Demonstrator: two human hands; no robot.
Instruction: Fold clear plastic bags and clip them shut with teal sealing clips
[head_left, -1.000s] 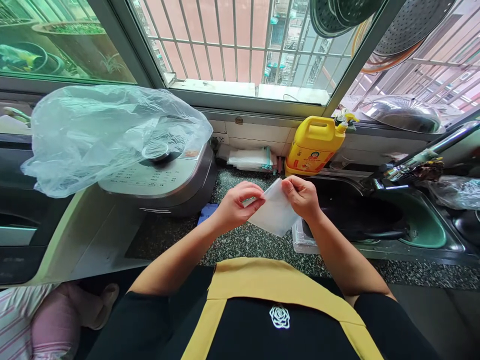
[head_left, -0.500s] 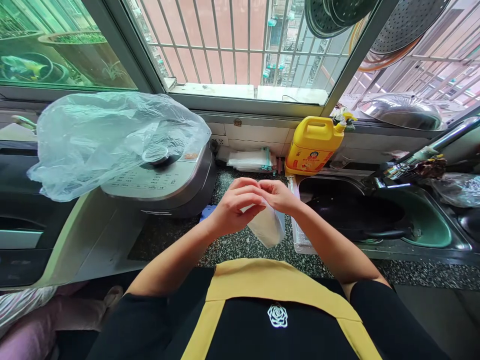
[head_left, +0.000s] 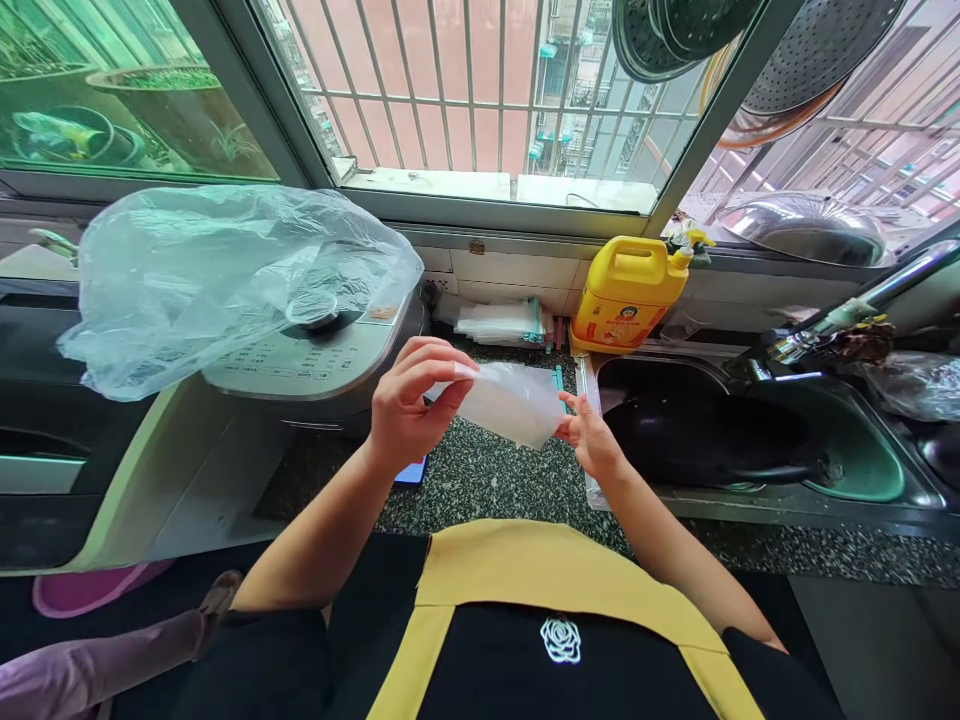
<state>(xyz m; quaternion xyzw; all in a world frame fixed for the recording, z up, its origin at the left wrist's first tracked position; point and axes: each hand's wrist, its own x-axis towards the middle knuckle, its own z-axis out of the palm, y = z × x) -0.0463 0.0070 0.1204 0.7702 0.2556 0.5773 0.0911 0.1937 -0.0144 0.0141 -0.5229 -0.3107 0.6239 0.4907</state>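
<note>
Stretched between my hands above the speckled counter (head_left: 487, 500) is a translucent white plastic bag (head_left: 514, 400). My left hand (head_left: 416, 405) pinches its left end between thumb and fingers. At the bag's right end, my right hand (head_left: 589, 432) has its fingertips closed on the edge, with the index finger partly straightened. A teal strip (head_left: 558, 378) shows just behind the bag near my right fingers; whether it belongs to this bag I cannot tell. Left of the bag and below my left hand, a blue-screened phone (head_left: 411, 472) lies partly hidden.
A rice cooker (head_left: 300, 365) under a large plastic bag (head_left: 225, 280) stands left. Teal-edged bags (head_left: 499, 322) lie by the wall, beside a yellow jug (head_left: 626, 295). The sink (head_left: 870, 440) on the right holds a black pan (head_left: 705, 435). Someone's leg (head_left: 112, 655) shows lower left.
My hands were together at the bag's top; they have moved apart, left hand leftward and right hand slightly down and right. The hanging bag now spans sideways. The other person's leg shifted.
</note>
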